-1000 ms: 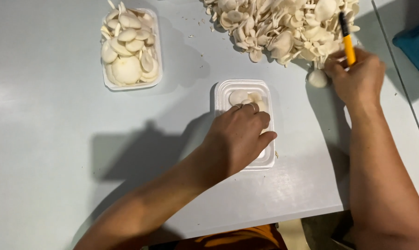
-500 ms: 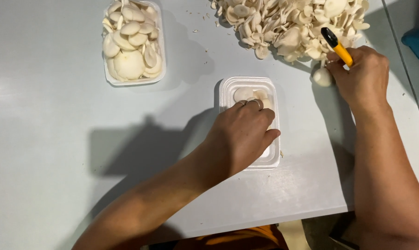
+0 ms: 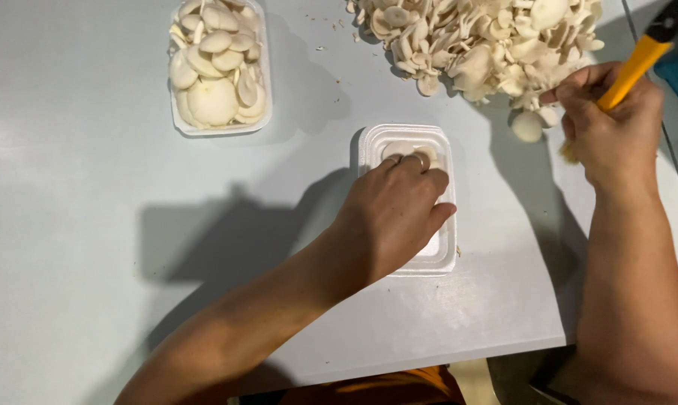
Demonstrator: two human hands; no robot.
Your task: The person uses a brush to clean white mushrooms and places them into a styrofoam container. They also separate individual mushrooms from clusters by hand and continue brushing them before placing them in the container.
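Since the earlier frame my right hand [image 3: 613,124] has stayed at the pile's edge while the yellow-handled knife [image 3: 639,64] it clenches has swung toward the upper right corner. Left hand [image 3: 399,210] has hardly shifted: palm down, fingers curled into the white foam tray [image 3: 440,259] at frame centre, pressing the few mushroom caps [image 3: 397,148] at its top end; I cannot tell whether it pinches one. Loose mushroom pile [image 3: 474,37] sits top centre; a filled tray [image 3: 217,71] lies upper left on the pale table [image 3: 76,225]. Judgement: caps are light, soft, brittle at the rims, so take them by the stem base, gently.
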